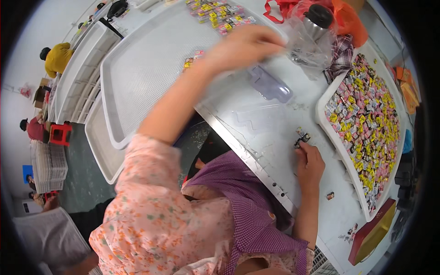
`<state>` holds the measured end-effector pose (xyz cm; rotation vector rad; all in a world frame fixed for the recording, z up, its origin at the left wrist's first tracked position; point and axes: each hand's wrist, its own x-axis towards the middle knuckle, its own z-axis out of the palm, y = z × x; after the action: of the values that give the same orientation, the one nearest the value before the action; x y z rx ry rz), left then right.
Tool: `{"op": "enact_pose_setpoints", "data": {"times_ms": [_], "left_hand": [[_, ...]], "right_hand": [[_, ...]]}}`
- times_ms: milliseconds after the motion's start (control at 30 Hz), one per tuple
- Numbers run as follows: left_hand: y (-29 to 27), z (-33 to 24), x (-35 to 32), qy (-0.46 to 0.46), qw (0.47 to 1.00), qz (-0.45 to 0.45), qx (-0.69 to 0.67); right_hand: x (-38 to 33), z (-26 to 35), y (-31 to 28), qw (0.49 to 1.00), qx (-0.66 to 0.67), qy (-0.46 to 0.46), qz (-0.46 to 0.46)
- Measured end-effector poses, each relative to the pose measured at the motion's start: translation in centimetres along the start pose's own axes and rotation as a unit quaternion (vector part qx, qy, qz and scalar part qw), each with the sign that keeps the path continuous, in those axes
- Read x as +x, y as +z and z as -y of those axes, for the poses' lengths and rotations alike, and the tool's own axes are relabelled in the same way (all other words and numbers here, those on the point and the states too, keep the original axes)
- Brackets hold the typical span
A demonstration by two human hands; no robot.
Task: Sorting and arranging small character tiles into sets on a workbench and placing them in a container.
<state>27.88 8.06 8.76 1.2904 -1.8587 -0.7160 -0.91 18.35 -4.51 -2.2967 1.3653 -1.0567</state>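
Observation:
My left hand (250,46) is stretched across the far side of the white table (229,98), smeared by motion. Whether it holds anything cannot be made out. Below its wrist, a few small printed packets (193,59) lie on a large white mesh tray (137,68). My right hand (310,165) rests on the table with fingers bent, its thumb and fingertips closed on a small dark-and-white packet (300,141). Between the hands lie a grey-blue translucent plastic tray (270,85) and a clear moulded plastic piece (259,117).
A white tray (341,151) heaped with pink, yellow and white packets stands at the right. More packets (220,16) cover the mesh tray's far end. A bagged steel flask (316,23) stands at the back. A red-and-gold box (373,231) sits near right. Other people (62,59) work at far left.

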Motion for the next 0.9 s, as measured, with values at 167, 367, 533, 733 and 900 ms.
{"op": "enact_pose_setpoints", "data": {"times_ms": [167, 367, 533, 733, 900], "left_hand": [[-7.9, 5.4, -8.1, -0.218, 0.953, -0.061, 0.200], [-7.9, 9.1, -11.7, -0.259, 0.959, -0.034, 0.111], [-7.2, 10.2, -11.8, -0.247, 0.964, -0.018, 0.097], [-7.3, 10.2, -12.0, -0.247, 0.960, -0.022, 0.127], [-7.5, 10.3, -11.8, -0.251, 0.958, -0.003, 0.135]], "right_hand": [[0.0, -0.1, 0.2, 1.000, 0.007, 0.012, 0.010], [0.0, 0.0, 0.3, 1.000, -0.006, 0.004, 0.003], [0.1, -0.1, 0.4, 1.000, -0.012, -0.006, -0.005], [0.1, 0.2, 0.2, 1.000, -0.009, 0.001, -0.002], [0.0, 0.1, 0.1, 1.000, -0.008, 0.001, 0.001]]}}
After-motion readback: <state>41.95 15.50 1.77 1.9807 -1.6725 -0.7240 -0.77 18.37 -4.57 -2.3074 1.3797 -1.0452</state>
